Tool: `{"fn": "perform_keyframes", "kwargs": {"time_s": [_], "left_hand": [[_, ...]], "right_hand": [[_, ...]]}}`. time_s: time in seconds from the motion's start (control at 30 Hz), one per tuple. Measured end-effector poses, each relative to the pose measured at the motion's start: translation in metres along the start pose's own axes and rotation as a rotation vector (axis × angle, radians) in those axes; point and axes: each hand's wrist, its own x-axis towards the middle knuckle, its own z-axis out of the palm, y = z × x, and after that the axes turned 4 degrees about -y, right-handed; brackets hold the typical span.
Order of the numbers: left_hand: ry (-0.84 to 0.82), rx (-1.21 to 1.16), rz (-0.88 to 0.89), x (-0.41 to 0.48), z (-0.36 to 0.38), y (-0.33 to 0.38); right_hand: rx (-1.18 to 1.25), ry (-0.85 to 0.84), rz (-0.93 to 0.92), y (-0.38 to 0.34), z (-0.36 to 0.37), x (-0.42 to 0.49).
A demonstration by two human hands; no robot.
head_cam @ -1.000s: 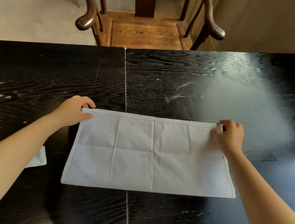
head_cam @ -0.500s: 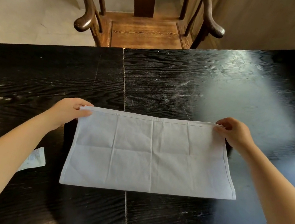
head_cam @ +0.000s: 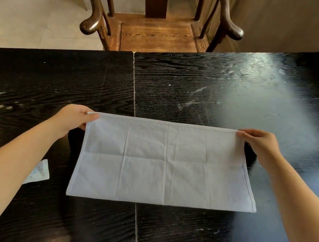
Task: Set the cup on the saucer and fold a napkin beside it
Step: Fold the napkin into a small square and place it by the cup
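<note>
A pale grey-white cloth napkin (head_cam: pixel 164 164), creased into squares, stretches across the black table (head_cam: pixel 222 93). Its near edge rests on the tabletop while its far edge is raised off the wood. My left hand (head_cam: pixel 72 117) pinches the far left corner. At the far right corner my right hand (head_cam: pixel 260 146) does the same, and the far edge is pulled taut between both hands. No cup or saucer appears in the view.
A small printed paper packet (head_cam: pixel 39 172) lies on the table under my left forearm. A brown wooden armchair (head_cam: pixel 156 31) stands beyond the far table edge. A seam (head_cam: pixel 134 99) runs down the tabletop. The floor lies beyond on the left.
Both hands have lifted the napkin's far corners off the table. The far edge now hangs raised and taut, where it lay flat a second ago.
</note>
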Motion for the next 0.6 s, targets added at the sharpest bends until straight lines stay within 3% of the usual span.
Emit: {"fn": "perform_keyframes", "kwargs": {"time_s": [0.23,0.37,0.5,0.6], "left_hand": [[0.077,-0.022,-0.017,0.006,0.008,0.001],[0.225,0.141,-0.036,0.008,0.022,0.0],[0.544,0.337,0.18,-0.015,0.053,-0.003],[0.499,0.538,0.421,-0.044,0.104,-0.011]], "right_hand": [[-0.044,0.031,0.003,0.0,0.004,-0.001],[-0.143,0.115,0.005,-0.008,0.014,-0.006],[-0.435,0.29,-0.025,-0.016,0.041,-0.014],[-0.457,0.3,-0.294,-0.038,0.09,-0.04]]}}
